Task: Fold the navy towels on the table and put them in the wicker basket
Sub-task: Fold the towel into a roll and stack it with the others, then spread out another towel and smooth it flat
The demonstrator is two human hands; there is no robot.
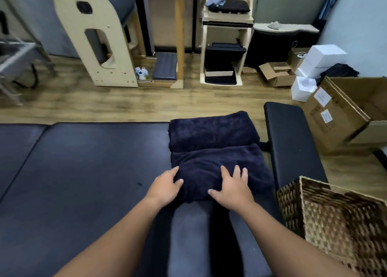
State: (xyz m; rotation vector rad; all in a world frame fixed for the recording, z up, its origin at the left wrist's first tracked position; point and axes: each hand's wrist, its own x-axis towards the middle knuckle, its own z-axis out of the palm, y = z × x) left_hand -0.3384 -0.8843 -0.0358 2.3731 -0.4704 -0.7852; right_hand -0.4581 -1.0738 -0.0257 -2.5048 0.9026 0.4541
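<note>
Two folded navy towels lie on the dark padded table. The far towel sits near the table's far edge. The near towel lies just in front of it, touching it. My left hand rests on the near towel's left end with fingers spread. On the towel's top, toward its right side, my right hand lies flat with fingers straight. The wicker basket stands at the lower right, beside the table; its inside looks empty in the visible part.
A black padded bench runs along the right of the towels. Cardboard boxes and white boxes stand on the wooden floor at right. Wooden exercise equipment and a shelf unit line the far wall.
</note>
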